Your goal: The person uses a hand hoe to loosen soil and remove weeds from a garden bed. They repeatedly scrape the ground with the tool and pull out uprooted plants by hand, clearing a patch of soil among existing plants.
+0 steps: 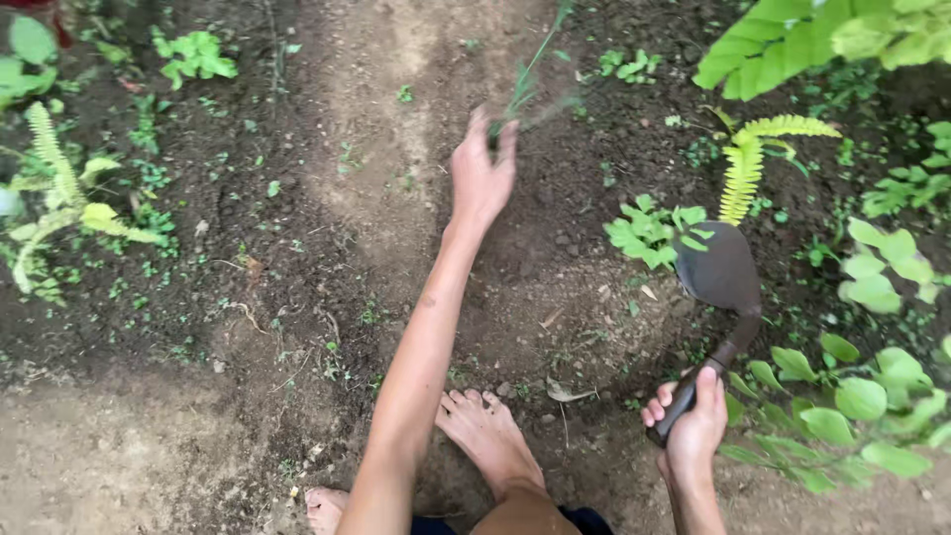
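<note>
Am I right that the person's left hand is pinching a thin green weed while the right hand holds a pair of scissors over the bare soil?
Not quite. In the head view the left hand does pinch the thin green weed, but the right hand holds a curved-bladed hand sickle by its dark handle, not scissors. The bare soil is as you say.

Both forearms are bare, without sleeves, watch or rings. The left hand [482, 173] and right hand [690, 424] are gloveless. Feet are bare; dark shorts edge shows beside the knee.
</note>
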The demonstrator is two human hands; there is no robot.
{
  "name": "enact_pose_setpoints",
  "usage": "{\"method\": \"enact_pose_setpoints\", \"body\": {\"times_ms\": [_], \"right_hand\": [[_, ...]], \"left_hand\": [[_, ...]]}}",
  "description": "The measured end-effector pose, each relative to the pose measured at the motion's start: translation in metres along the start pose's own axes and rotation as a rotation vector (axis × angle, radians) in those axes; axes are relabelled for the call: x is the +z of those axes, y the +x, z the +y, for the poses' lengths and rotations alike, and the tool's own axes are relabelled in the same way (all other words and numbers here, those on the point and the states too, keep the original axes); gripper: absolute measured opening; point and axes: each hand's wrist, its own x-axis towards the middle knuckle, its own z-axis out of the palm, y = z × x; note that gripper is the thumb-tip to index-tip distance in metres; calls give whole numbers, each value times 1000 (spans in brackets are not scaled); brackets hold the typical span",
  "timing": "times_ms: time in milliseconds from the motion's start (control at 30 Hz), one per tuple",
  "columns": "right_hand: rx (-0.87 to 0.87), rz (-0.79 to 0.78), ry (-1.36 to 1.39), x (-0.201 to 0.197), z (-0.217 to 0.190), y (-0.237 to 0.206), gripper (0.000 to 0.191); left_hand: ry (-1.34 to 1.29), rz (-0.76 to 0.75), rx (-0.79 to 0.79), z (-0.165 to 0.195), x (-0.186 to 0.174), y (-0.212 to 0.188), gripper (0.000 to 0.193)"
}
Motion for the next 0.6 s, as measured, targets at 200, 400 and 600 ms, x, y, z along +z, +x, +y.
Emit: {"method": "enact_pose_setpoints", "body": {"times_ms": [200, 400, 600], "right_hand": [[-38, 4, 63, -6, 9, -4, 33], [-47, 37, 111, -4, 8, -4, 37], [-62, 19, 145, -9, 1, -15, 38]], "left_hand": [[263, 264, 273, -59, -28, -85, 52], [335, 94, 266, -47, 91, -74, 44], [-241, -191, 195, 21, 189, -51, 78]]}}
